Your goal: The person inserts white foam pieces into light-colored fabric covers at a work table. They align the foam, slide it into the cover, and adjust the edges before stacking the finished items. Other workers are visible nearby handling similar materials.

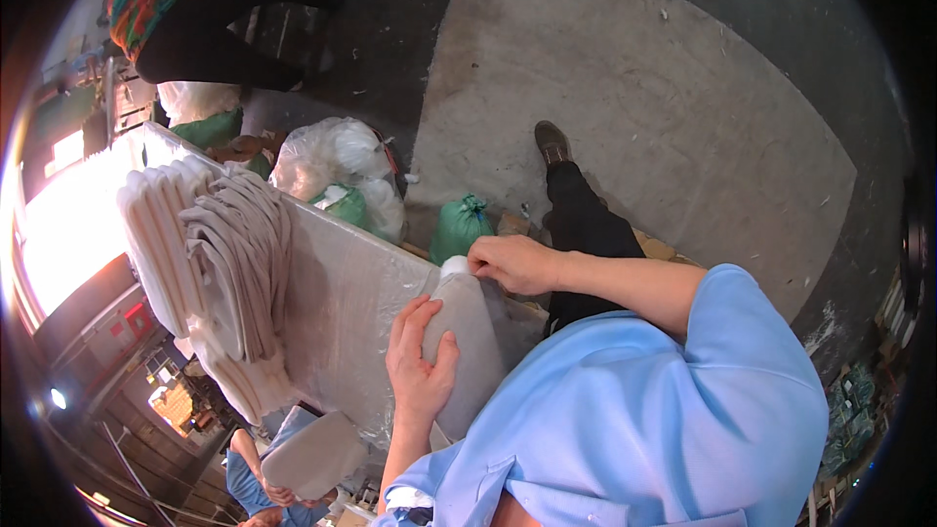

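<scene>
A flat grey fabric-covered piece [464, 327] lies at the near end of the table, with a white rounded tip [454, 267] showing at its far end. My left hand [422, 356] rests on its left side, fingers spread. Beside the white tip, my right hand [512, 263] is closed, its fingertips pinching the edge of the grey fabric. The near part of the piece is partly hidden by my blue shirt.
A film-covered table [342, 278] carries a stack of white padded pieces [161, 244] and draped grey fabric covers [239, 244]. Clear bags [337, 161] and a green bag [461, 226] sit on the floor beyond. A co-worker [195, 29] is far left; another person [249, 473] holds a similar grey piece [317, 454].
</scene>
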A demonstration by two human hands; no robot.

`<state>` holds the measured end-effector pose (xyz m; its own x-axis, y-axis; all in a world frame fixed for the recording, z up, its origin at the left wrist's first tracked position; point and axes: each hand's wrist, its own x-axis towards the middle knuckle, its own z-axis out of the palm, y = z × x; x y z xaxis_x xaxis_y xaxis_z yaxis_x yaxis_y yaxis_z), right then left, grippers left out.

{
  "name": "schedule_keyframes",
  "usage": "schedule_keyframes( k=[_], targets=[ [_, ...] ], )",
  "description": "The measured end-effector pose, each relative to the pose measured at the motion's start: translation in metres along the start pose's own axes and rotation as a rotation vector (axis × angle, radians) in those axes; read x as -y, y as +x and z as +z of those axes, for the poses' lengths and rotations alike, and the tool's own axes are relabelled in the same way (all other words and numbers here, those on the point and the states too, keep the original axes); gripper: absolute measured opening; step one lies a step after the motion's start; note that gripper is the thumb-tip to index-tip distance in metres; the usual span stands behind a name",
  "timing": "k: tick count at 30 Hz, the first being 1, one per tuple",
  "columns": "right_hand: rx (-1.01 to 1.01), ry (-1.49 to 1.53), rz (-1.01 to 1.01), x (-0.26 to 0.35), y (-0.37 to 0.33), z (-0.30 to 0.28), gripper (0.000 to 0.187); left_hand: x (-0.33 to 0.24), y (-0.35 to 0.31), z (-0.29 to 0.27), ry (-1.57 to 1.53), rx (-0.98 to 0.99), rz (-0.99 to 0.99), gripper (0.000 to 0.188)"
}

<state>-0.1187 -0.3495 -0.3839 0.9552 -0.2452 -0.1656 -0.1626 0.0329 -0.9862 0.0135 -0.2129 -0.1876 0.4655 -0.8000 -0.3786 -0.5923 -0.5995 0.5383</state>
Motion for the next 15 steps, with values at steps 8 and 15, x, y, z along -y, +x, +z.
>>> schedule_keyframes(
  k=[8,15],
  targets=[
    [0.119,0.298,0.177,-0.018,0.017,-0.005,0.009,0.005,0.001,-0.005,-0.059,0.022,0.023,0.041],
    [0.055,0.584,0.16,-0.022,0.002,0.01,0.01,0.006,0.002,0.001,-0.065,0.005,0.032,0.038]
  ],
)
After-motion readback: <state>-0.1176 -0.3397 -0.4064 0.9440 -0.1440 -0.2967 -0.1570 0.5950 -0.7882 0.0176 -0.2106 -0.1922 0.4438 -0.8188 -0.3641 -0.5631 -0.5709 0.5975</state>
